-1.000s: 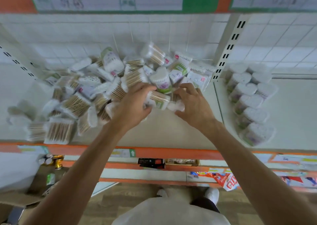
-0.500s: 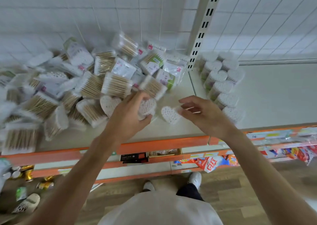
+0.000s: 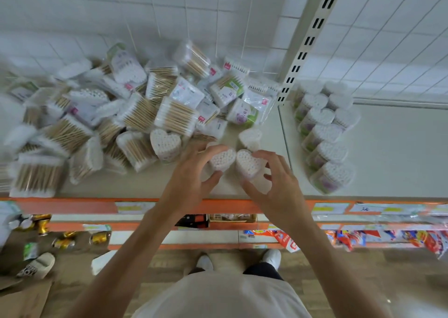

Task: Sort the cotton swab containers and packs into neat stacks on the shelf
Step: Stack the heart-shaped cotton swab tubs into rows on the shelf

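A jumbled heap of cotton swab packs (image 3: 135, 114) covers the left part of the white shelf (image 3: 150, 184). My left hand (image 3: 191, 179) grips a heart-shaped swab container (image 3: 221, 160) near the front edge. Right beside it, touching, my right hand (image 3: 274, 181) grips a second heart-shaped container (image 3: 247, 163). Two more heart containers stand loose: one (image 3: 166, 143) at the heap's edge, another (image 3: 249, 137) just behind my hands. Neat rows of heart containers (image 3: 324, 133) stand on the right shelf section.
A slotted metal upright (image 3: 305, 46) and a seam divide the two shelf sections. The orange shelf lip (image 3: 72, 206) runs along the front. Lower shelves hold red snack packs (image 3: 351, 240) and gold cans (image 3: 43, 225). A slipper (image 3: 36, 266) lies on the floor.
Both hands left the heap and came toward the front edge. Each closed on a heart-shaped container, and the two containers now stand side by side. The camera view tilted down and right.
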Motion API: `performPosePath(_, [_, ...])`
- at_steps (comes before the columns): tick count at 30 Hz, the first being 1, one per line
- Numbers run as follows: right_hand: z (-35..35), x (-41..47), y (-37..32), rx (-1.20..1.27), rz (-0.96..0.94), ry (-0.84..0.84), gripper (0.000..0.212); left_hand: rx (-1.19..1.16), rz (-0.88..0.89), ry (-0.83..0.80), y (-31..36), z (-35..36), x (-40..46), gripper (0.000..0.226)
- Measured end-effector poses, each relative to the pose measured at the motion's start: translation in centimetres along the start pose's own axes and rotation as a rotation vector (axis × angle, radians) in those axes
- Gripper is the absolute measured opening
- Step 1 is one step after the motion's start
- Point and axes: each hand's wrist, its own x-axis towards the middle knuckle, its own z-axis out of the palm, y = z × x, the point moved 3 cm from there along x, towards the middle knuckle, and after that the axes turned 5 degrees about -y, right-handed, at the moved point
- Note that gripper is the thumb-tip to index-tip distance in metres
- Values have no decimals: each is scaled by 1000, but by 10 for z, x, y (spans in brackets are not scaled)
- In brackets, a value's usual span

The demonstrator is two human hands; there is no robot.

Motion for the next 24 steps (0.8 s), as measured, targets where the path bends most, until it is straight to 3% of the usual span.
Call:
performPosePath(11, [11, -4, 0, 101, 24, 31, 49, -86, -62, 76, 16, -4, -1, 53])
performPosePath(17, [-65, -33, -40, 164, -133, 105, 55, -204, -34, 224, 87, -46, -11, 53])
performPosePath(22, [-108, -14, -23, 114, -181, 111, 55, -76, 54, 182, 125, -35, 15, 51])
performPosePath(24, [-120, -13, -16, 126, -204, 120, 55, -140, 57, 187, 134, -24, 21, 52])
